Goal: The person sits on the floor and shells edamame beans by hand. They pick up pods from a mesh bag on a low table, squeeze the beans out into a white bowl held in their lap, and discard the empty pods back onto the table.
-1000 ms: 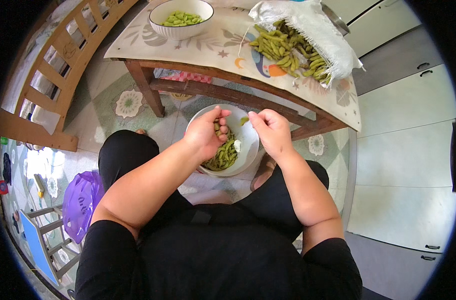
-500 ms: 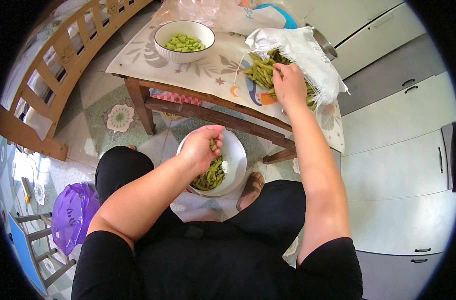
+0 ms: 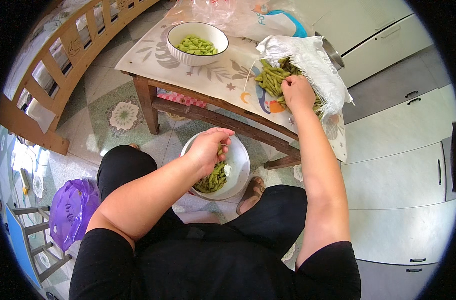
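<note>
Over a white bucket [image 3: 242, 170] on the floor, my left hand [image 3: 208, 151] is curled closed around a green soybean pod [image 3: 220, 150]. More pods or hulls [image 3: 213, 180] fill part of the bucket, with a small white scrap beside them. My right hand [image 3: 299, 93] reaches to the table, its fingers pinched at the pile of soybean pods [image 3: 271, 80]. That pile spills from a white woven sack [image 3: 313, 65]; what the fingertips grip is partly hidden. A white dark-rimmed bowl [image 3: 202, 58] at the table's left holds shelled green beans [image 3: 196, 46].
The low wooden table [image 3: 223, 112] has a patterned cover, with plastic bags [image 3: 223, 14] at its back. White cabinets [image 3: 388, 180] stand to the right. A wooden bed rail [image 3: 53, 65], a purple bag [image 3: 74, 212] and a small blue-topped stool [image 3: 24, 245] are on the left.
The view has shifted slightly, so the table sits a little to the right and lower. My right hand stays at the pods by the sack, fingers closed closer together; my left stays above the bucket.
</note>
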`<state>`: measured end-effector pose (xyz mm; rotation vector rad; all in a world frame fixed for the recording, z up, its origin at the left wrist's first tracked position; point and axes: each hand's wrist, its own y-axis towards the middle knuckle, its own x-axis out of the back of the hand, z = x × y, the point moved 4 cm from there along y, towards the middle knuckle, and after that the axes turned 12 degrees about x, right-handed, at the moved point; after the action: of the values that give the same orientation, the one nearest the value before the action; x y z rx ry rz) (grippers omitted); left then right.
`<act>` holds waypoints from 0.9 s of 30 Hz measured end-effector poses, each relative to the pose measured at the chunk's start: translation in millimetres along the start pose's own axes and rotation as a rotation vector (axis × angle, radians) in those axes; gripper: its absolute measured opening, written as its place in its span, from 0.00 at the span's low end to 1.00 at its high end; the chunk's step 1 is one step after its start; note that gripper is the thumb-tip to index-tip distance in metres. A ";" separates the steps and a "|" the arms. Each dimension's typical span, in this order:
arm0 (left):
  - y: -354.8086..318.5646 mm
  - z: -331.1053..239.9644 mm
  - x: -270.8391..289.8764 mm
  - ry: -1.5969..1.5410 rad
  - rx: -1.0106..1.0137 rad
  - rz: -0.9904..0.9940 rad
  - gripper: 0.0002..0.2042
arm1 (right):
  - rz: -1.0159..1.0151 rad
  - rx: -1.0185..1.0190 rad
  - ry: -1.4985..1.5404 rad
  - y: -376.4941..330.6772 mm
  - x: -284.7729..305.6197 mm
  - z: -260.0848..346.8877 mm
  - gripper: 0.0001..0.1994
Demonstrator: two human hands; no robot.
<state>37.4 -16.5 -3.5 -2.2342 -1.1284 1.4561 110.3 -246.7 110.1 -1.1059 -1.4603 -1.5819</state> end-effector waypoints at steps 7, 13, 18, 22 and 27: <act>0.5 1.8 -1.8 0.020 -0.004 -0.025 0.06 | -0.062 0.061 0.092 -1.0 -3.9 -1.8 0.10; 5.8 5.3 -2.4 0.016 0.019 -0.013 0.06 | -0.114 0.060 0.160 -2.8 0.7 -5.1 0.08; 4.2 2.3 -3.7 0.015 0.008 -0.014 0.05 | -0.239 0.053 0.218 -4.2 8.9 -5.8 0.08; -0.4 -1.3 -7.8 0.051 -0.039 -0.025 0.04 | -0.391 0.025 0.351 -15.9 27.7 -6.9 0.08; -10.2 -12.3 -13.7 0.208 -0.220 0.003 0.08 | -0.196 -0.181 1.168 -67.4 37.1 20.0 0.05</act>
<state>40.3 -17.0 17.3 -2.4653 -1.2691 1.1142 36.9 -217.3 118.1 0.0125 -0.6251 -1.9773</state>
